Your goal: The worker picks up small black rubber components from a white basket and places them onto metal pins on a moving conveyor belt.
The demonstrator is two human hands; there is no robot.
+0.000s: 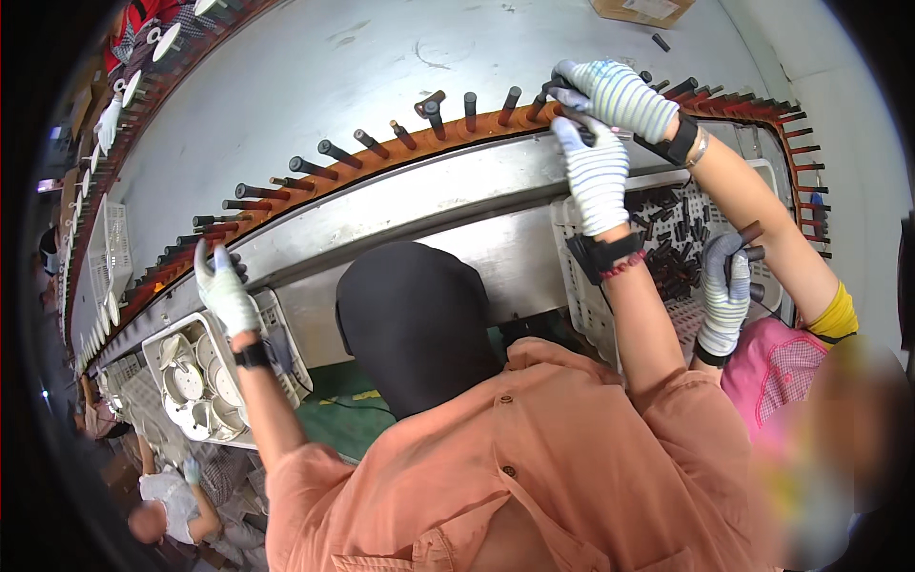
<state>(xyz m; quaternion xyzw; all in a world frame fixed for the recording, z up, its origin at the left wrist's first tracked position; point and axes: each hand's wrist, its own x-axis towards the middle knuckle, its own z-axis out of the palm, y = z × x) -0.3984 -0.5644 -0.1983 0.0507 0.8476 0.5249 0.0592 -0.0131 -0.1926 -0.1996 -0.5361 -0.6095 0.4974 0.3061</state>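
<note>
My left hand, in a white glove with a greyish finger coating, reaches to the belt's near edge at the left. Its fingers are apart, and nothing shows held. Dark cylindrical pieces stand along the orange-brown belt close by. My right hand, in a striped glove, is up at the belt with fingers bent around a dark spot. What it grips is partly hidden. Touching or almost touching it is a co-worker's gloved hand. That person's other hand holds dark cylindrical pieces above a basket.
The white basket at right holds many dark cylinders. At left, a white basket contains round cream-coloured parts. A metal ledge runs before the belt. A cardboard box lies at the back. More people work at the far left.
</note>
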